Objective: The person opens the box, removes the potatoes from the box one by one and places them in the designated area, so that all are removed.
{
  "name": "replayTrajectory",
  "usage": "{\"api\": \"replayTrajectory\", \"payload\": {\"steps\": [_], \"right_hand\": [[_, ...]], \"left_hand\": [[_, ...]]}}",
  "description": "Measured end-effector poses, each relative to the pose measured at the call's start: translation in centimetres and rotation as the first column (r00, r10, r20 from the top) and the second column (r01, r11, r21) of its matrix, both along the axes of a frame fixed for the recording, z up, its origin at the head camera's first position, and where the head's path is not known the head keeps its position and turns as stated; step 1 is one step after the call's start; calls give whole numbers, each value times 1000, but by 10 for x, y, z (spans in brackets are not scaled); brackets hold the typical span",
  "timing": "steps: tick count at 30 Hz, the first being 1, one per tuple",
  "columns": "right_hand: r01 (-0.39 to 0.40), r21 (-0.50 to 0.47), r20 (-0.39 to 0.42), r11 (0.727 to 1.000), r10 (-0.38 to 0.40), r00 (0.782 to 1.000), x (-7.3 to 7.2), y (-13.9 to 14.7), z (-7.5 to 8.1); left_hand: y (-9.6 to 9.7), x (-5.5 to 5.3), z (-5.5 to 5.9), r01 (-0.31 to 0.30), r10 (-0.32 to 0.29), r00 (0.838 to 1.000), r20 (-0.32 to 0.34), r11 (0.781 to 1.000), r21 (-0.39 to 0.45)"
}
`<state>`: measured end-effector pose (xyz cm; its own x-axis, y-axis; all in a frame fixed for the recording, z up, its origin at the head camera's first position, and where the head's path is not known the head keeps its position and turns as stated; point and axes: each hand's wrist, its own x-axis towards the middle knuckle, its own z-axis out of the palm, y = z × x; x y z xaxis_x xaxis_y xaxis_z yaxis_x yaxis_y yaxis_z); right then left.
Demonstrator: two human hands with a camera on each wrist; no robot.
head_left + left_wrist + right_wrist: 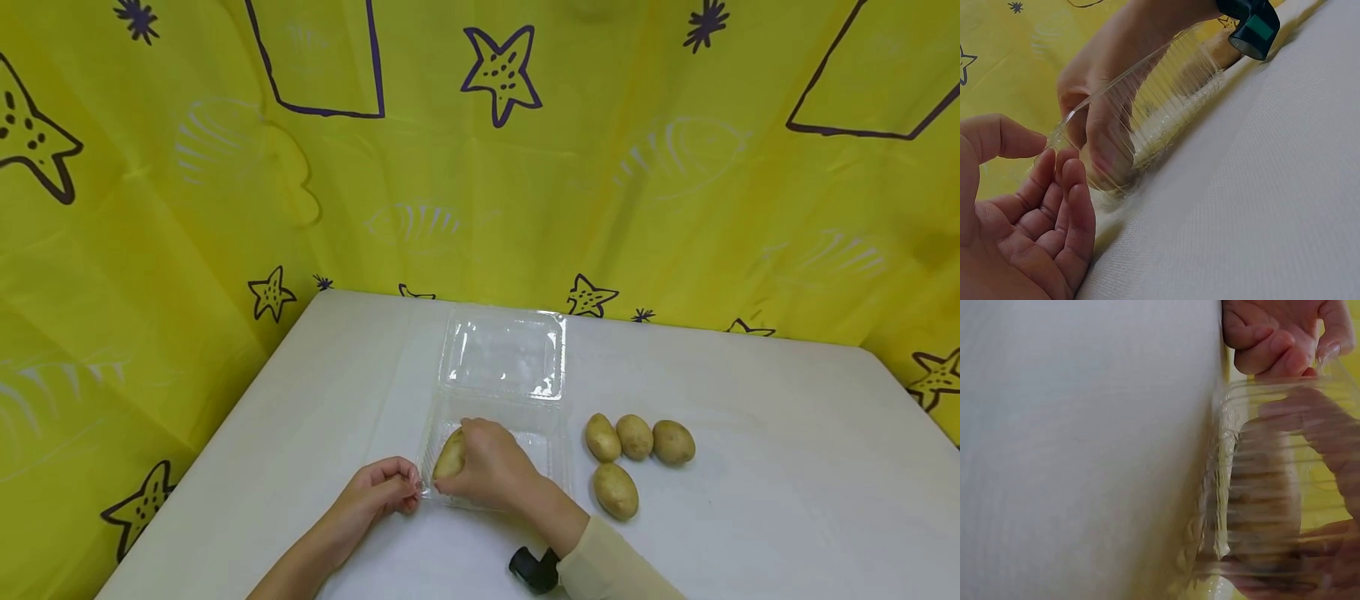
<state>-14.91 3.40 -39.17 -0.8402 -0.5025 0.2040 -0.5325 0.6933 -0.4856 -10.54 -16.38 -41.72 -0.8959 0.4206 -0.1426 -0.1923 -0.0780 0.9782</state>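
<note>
A clear plastic clamshell container (504, 354) lies on the white table with its lid folded back. My right hand (497, 468) reaches into its base and grips a potato (451, 456) at the left side, thumb toward me and fingers on the far side. Through the ribbed wall in the right wrist view, the potato (1263, 494) shows close to the container's floor. At the near left corner, my left hand (381, 492) pinches the rim between thumb and fingertips. The left wrist view shows this rim (1107, 94) rising from the pinch, with the right hand behind the clear wall.
Several loose potatoes (635, 437) rest on the table (757, 467) to the right of the container. A black wrist-camera piece (535, 571) sits by the right sleeve (611, 562). A yellow patterned curtain (427, 167) hangs behind the table and along its left side.
</note>
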Motion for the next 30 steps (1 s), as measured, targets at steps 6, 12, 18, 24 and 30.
{"api": "replayTrajectory", "payload": {"steps": [6, 12, 18, 24, 30], "right_hand": [[109, -72, 28, 991, -107, 994, 5, 7, 10], [199, -95, 87, 975, -191, 978, 10, 18, 20], [225, -94, 113, 970, -214, 970, 13, 27, 23], [248, -91, 124, 964, -236, 964, 17, 34, 26], [298, -70, 110, 952, -290, 951, 22, 46, 29]], "left_hand": [[0, 0, 1, -5, 5, 1000, -11, 1000, 0], [0, 1, 1, -12, 12, 1000, -2, 1000, 0], [-1, 1, 2, -13, 13, 1000, 3, 1000, -6], [-1, 1, 2, -16, 17, 1000, 9, 1000, -12], [0, 1, 1, -8, 8, 1000, 2, 1000, -4]]}}
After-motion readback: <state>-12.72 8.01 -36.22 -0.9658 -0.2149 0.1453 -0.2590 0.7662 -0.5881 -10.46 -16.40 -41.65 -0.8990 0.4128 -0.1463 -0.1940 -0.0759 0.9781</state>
